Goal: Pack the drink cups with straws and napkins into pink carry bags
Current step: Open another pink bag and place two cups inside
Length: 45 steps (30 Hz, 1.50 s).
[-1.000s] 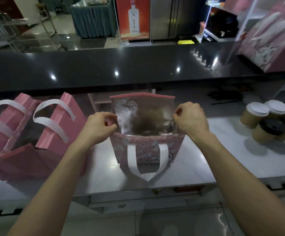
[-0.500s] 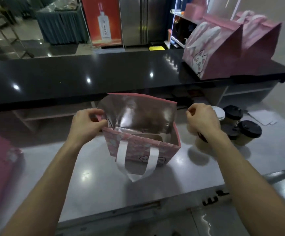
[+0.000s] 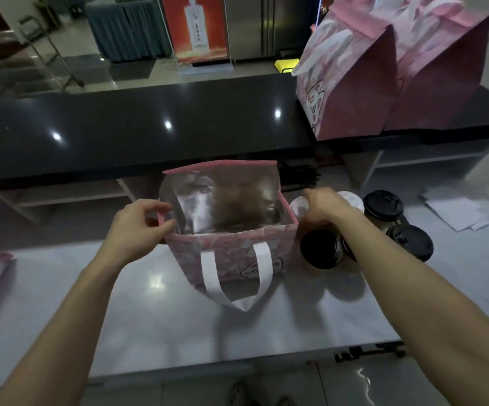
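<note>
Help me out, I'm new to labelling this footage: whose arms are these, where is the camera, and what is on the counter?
No machine here: a person wears a camera on the head, looking down at their own arms. The left hand pinches the rim of an open pink carry bag with a silver lining. The right hand reaches over a cluster of lidded cups beside it; whether it grips one is blurred. Papers lie farther right. Two closed pink bags stand on the black counter.

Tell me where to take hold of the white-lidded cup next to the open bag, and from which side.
Grip the white-lidded cup by its lid rim from above. It stands upright, wedged between the open bag and the black-lidded cups, so its sides look hard to reach.
</note>
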### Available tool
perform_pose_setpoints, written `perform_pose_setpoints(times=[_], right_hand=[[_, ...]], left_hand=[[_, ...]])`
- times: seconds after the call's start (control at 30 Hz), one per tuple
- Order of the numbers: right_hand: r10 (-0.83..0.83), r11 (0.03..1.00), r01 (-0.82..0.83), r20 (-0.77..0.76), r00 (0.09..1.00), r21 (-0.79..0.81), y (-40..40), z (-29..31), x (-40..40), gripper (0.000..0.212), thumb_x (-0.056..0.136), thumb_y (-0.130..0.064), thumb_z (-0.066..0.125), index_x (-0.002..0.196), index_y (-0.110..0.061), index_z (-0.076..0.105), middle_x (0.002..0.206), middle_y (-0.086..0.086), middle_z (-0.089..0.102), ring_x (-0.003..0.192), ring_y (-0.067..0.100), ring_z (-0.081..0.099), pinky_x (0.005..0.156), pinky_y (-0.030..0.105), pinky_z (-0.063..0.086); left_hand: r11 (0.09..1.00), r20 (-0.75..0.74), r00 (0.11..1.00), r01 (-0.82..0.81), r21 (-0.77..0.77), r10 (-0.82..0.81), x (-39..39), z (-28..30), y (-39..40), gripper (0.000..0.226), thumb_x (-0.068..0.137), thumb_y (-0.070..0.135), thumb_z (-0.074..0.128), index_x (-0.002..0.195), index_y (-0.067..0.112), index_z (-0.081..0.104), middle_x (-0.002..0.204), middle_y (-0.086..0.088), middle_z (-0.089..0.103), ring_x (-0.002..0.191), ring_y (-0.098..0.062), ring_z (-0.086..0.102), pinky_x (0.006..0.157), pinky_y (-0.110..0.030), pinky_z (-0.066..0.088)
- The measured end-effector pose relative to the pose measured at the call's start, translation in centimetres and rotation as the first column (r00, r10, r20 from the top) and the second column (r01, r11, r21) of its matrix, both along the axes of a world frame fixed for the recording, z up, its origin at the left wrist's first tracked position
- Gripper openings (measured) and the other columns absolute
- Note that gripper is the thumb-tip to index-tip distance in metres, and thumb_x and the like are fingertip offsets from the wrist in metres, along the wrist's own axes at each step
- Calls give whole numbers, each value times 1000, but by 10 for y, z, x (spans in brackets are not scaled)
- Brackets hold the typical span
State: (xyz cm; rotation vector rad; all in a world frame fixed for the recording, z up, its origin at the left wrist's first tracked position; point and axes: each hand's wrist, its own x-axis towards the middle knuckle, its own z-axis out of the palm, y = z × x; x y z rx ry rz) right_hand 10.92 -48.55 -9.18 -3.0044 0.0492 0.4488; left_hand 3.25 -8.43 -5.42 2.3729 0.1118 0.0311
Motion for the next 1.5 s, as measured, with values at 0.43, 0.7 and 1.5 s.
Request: perform_pose_setpoints(times=[0.43,0.7,1.5], right_hand=[[-251,922,-5,607,754,388,33,116,-22,90,74,-73,70,149,-24,56,127,12,53,112,37,61,96,50,55],[-156,849,-228,639,753,477,74,162,-63,88,75,-85,68,143,-29,66,127,-1,64,115,16,61,95,34,50],[669,723,-690,-201,715,-46,202,22,2,95,72,-61,88,150,-33,43,125,-1,60,102,27,67,81,44,62]], left_hand=[[867,179,922,239,437,-344,34,11,12,39,83,56,87,118,45,72,125,18,60,127,-14,47,115,-49,39],[863,-106,908,419,282,-406,28,6,22,135,64,79,90,169,50,11,181,15,7,168,-11,-5,135,-54,6],[802,-37,816,574,166,-577,10,-1,14,158,57,83,91,168,52,-16,175,34,-16,167,-5,5,126,-33,33]])
